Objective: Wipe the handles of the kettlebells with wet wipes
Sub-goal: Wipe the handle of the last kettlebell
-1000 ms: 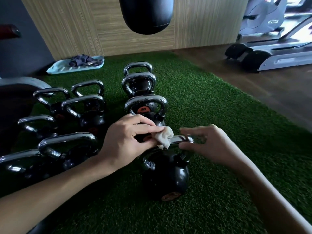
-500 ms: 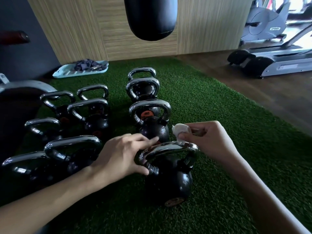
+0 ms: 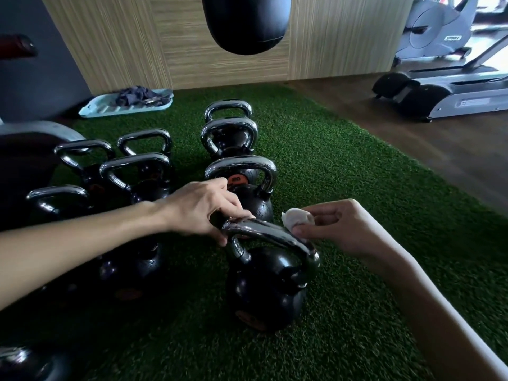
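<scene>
Right: the nearest round black kettlebell [image 3: 264, 287] stands upright on the green artificial turf [image 3: 371, 202], at the front of the right-hand row, apart from its neighbours. Left hand [image 3: 203, 213] has its grip curled round the left end of the curved chrome handle [image 3: 272, 233], fingers over the top, thumb underneath. Reads as a brace: it stops the bell rocking or twisting while the other end gets rubbed. Right hand [image 3: 341, 229] has its grip pinching a balled white wet wipe [image 3: 295, 217] between thumb and fingertips, with the wipe at the handle's right bend. Touching or just off it: can't tell. A wadded wipe probably gives a firmer pad on a round bar than a flat sheet. Handle top looks streaky, maybe damp, so judged midway on this one; right bend and its down-leg likely not yet done. Three more chrome-handled black kettlebells [image 3: 229, 141] line up behind, another cluster [image 3: 137, 171] sits to the left, all handles up, so each is reachable in turn. Whether those are wiped: can't tell. Light blue plastic tray [image 3: 93, 107] holding a dark cloth [image 3: 137, 94] lies by the wood-panel wall [image 3: 123, 42], well apart, not in play.
</scene>
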Available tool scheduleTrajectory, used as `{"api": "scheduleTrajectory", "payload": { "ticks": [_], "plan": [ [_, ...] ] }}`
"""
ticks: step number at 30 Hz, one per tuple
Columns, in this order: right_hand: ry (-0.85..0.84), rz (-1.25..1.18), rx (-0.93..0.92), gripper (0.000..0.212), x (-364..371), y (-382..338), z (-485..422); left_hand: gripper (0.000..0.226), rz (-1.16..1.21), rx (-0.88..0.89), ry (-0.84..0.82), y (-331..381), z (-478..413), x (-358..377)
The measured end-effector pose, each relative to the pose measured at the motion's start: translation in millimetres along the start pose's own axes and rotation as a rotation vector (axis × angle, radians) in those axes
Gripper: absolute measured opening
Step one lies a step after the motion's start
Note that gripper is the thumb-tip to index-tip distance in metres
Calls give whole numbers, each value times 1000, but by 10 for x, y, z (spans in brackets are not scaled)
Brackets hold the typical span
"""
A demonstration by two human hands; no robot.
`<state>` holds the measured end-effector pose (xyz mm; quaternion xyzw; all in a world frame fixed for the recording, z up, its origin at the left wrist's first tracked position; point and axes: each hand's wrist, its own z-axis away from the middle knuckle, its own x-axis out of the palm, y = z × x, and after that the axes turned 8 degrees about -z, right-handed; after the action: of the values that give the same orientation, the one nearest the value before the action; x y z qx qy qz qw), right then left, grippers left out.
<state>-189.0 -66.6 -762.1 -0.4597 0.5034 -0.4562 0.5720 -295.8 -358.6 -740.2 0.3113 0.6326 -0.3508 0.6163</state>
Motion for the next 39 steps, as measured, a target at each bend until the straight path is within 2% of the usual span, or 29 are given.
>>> {"api": "scheduleTrajectory", "payload": {
  "ticks": [3, 7, 12, 15, 16, 18, 20, 21, 24, 27, 32, 35, 39],
  "plan": [
    [12, -5, -20, 52, 151, 63, 54, 64, -24, 117, 23, -186, -128, 19],
    [47, -99, -50, 47, 224, 110, 54, 58, 4, 83, 82, -261, -169, 94],
    [59, -253, -45, 36, 197, 144, 69, 58, 106, -232, 116, 82, 124, 101],
    [85, -265, -49, 41, 149, 179, 110, 45, 354, -529, 59, 410, 328, 67],
    [87, -269, -46, 42, 132, 196, 119, 50, 417, -638, -4, 518, 356, 43],
    [95, -269, -43, 42, 107, 230, 119, 79, 449, -782, -76, 674, 332, -6],
    [95, -271, -43, 43, 101, 240, 107, 105, 390, -848, -39, 779, 228, -63],
    [101, -275, -42, 42, 101, 235, 106, 111, 344, -867, -30, 835, 171, -93],
    [117, -277, -54, 32, 95, 223, 97, 105, 301, -905, -38, 1015, 58, -143],
    [108, -266, -70, 29, 70, 236, 98, 103, 487, -963, -22, 1052, 42, -95],
    [102, -261, -93, 30, 107, 236, 53, 118, 812, -1040, 155, 1219, 1, 91],
    [120, -255, -79, 32, 147, 222, -15, 110, 930, -1101, 283, 1269, -44, 213],
    [91, -156, -76, 27, 219, 192, -91, 98, 966, -1146, 336, 1242, -32, 266]
  ]
}}
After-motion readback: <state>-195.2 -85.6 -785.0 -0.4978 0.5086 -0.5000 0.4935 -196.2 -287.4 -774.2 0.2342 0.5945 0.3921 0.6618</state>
